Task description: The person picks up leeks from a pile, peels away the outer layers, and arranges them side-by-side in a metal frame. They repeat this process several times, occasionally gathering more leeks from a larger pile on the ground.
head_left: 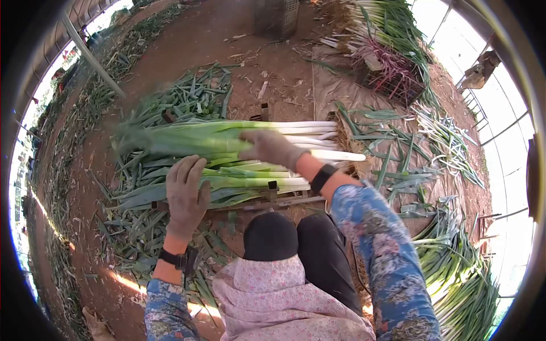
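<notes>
A row of long leeks lies crosswise in front of me on a low metal frame, white ends to the right and green leaves to the left. My gloved right hand is closed around a leek whose white end sticks out to the right past the others. Blurred green leaves stretch leftward from that hand. My gloved left hand is held over the leaves on the near left side, its fingers stretched out and the thumb apart, with nothing in it.
Cut leaves are heaped behind and around the frame. A dark crate with reddish roots stands at the back right, near a big leek pile. More leeks lie at my right. Another crate is at the back.
</notes>
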`<state>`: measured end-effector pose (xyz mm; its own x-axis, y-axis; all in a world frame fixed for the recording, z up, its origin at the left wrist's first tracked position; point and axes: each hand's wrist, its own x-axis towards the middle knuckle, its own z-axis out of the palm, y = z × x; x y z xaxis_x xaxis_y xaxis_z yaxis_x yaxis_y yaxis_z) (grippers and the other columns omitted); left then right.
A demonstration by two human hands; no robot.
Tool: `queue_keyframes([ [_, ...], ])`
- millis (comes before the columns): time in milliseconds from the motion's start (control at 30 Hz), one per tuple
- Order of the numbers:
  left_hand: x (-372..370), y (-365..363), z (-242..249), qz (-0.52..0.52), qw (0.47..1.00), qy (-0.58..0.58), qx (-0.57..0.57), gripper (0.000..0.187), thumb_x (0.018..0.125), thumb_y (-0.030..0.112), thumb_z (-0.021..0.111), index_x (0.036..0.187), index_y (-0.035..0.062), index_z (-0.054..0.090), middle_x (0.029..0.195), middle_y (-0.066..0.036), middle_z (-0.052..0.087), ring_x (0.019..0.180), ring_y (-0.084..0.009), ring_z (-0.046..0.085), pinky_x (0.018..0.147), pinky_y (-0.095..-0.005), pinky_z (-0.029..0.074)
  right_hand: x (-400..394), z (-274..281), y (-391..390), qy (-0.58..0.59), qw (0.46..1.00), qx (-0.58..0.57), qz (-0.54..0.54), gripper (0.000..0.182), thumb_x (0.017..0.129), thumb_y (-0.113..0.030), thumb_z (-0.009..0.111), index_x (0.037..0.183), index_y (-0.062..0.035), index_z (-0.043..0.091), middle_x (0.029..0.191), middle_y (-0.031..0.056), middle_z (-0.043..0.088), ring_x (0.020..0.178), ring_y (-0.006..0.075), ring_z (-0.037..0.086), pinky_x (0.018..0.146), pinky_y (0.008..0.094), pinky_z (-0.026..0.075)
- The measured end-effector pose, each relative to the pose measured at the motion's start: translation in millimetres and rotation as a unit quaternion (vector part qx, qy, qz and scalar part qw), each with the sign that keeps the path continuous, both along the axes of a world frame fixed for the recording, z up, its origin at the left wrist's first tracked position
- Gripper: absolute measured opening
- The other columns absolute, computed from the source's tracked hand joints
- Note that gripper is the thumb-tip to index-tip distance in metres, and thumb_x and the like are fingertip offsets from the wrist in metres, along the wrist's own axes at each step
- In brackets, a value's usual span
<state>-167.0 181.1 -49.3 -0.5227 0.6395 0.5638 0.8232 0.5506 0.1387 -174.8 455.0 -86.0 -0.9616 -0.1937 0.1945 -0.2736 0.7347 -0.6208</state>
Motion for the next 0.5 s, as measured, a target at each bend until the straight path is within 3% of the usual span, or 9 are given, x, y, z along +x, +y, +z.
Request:
queue_keyframes([
  [100, -29.7, 6.2, -32.5, 0.005, 0.997, 0.006, -0.075, 0.059, 0.075, 0.009, 0.074, 0.132, 0.0061, 0.056, 0.13, -0.016, 0.057, 0.126, -0.0359, 0.05, 0.108, -0.0507, 0.037, -5.4, -61.0, -26.7, -0.048, 0.998, 0.039, 0.014, 0.051, 0.079, -0.043, 0.075, 0.115, -0.0075, 0.067, 0.096, 0.0192, 0.071, 0.092, 0.0372, 0.069, 0.082, 0.0467, 0.054],
  [200, -49.9, 23.1, -68.3, -0.02, 0.989, -0.032, -0.144, 0.059, 0.073, 0.013, 0.076, 0.129, 0.0068, 0.057, 0.126, -0.015, 0.059, 0.124, -0.0348, 0.051, 0.108, -0.0506, 0.037, -8.5, -101.7, -38.6, 0.023, 1.0, 0.008, 0.02, 0.046, 0.079, -0.041, 0.074, 0.113, -0.0106, 0.069, 0.092, 0.0189, 0.071, 0.089, 0.0372, 0.069, 0.08, 0.047, 0.054],
  [300, -69.9, 26.5, -91.6, -0.037, 0.98, -0.062, -0.185, 0.057, 0.07, 0.015, 0.079, 0.122, 0.0067, 0.059, 0.115, -0.013, 0.062, 0.115, -0.0329, 0.056, 0.103, -0.0481, 0.04, 6.8, -89.1, -27.9, -0.018, 0.999, 0.045, -0.011, 0.04, 0.078, -0.036, 0.074, 0.108, -0.0099, 0.068, 0.091, 0.0162, 0.072, 0.088, 0.0351, 0.07, 0.077, 0.046, 0.055],
  [400, -75.0, 32.2, -85.1, -0.041, 0.976, -0.042, -0.211, 0.053, 0.069, 0.012, 0.079, 0.118, 0.0066, 0.06, 0.108, -0.012, 0.063, 0.108, -0.0315, 0.057, 0.099, -0.0457, 0.042, 24.6, -99.0, -1.1, -0.058, 0.997, 0.026, -0.046, 0.035, 0.077, -0.033, 0.076, 0.102, -0.0109, 0.066, 0.089, 0.0128, 0.07, 0.089, 0.0322, 0.069, 0.078, 0.0463, 0.052],
  [500, -72.4, 32.5, -73.8, -0.034, 0.969, -0.065, -0.234, 0.053, 0.07, 0.01, 0.08, 0.119, 0.0066, 0.06, 0.108, -0.012, 0.063, 0.107, -0.0314, 0.058, 0.098, -0.0438, 0.043, 64.8, -121.7, 45.0, 0.075, 0.989, 0.07, -0.109, 0.033, 0.076, -0.032, 0.077, 0.1, -0.0132, 0.066, 0.087, 0.0086, 0.068, 0.086, 0.0292, 0.067, 0.08, 0.0446, 0.049],
])
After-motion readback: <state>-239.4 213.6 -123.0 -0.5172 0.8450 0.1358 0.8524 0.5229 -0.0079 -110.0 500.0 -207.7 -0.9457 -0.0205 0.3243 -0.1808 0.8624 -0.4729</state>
